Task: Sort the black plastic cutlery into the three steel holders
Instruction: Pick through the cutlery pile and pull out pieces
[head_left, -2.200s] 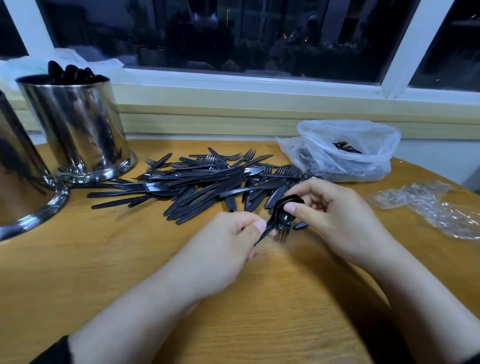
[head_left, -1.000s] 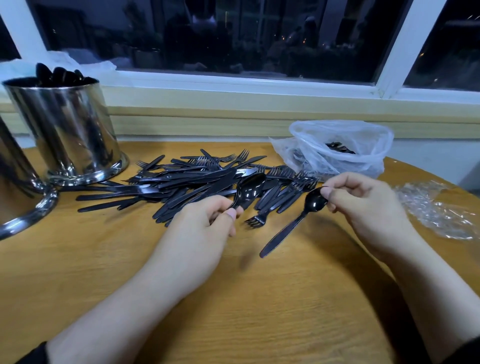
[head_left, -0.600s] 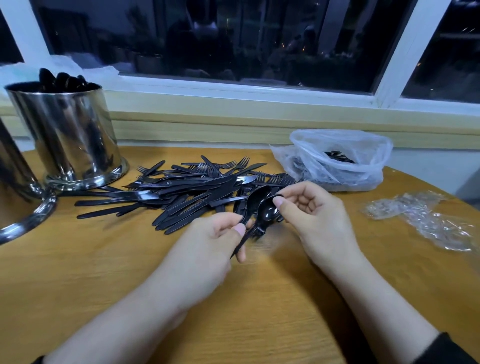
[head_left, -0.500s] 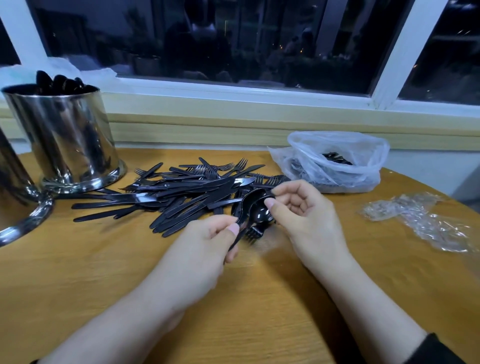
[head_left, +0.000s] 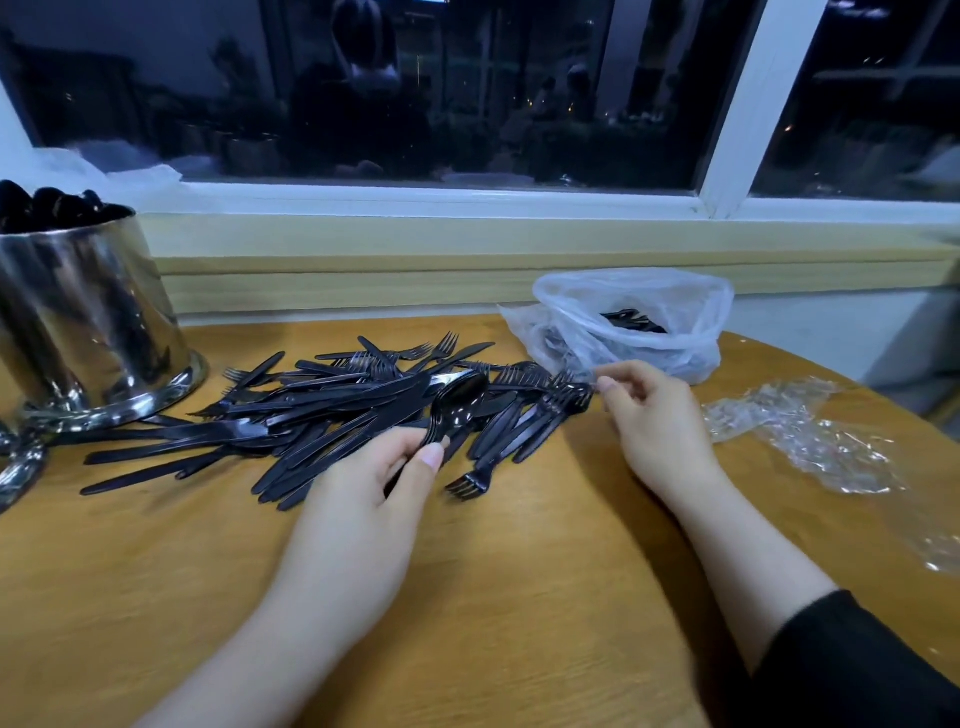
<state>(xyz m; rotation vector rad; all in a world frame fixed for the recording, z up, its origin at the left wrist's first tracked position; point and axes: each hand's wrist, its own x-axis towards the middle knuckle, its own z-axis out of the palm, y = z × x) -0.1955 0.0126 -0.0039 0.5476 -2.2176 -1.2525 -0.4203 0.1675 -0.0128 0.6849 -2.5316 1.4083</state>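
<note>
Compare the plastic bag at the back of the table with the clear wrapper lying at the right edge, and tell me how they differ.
The plastic bag stands puffed up with its mouth open; the clear wrapper lies flat and crumpled. The plastic bag is milky and translucent; the clear wrapper is see-through and glints. The plastic bag holds black cutlery; the clear wrapper shows nothing inside. Both are thin plastic resting on the wooden table, and neither hand touches them.

A loose heap of black plastic cutlery (head_left: 332, 415), knives and forks crossing one another, lies flat toward the far edge of the table. Black spoons (head_left: 457, 402) rise bowls-up from its near side. One fork (head_left: 470, 483) lies just nearer, tines toward the near edge. A steel holder (head_left: 88, 322) stands upright at the far left, spoon bowls showing above its rim; another holder's base (head_left: 18, 467) shows at the left edge.
</note>
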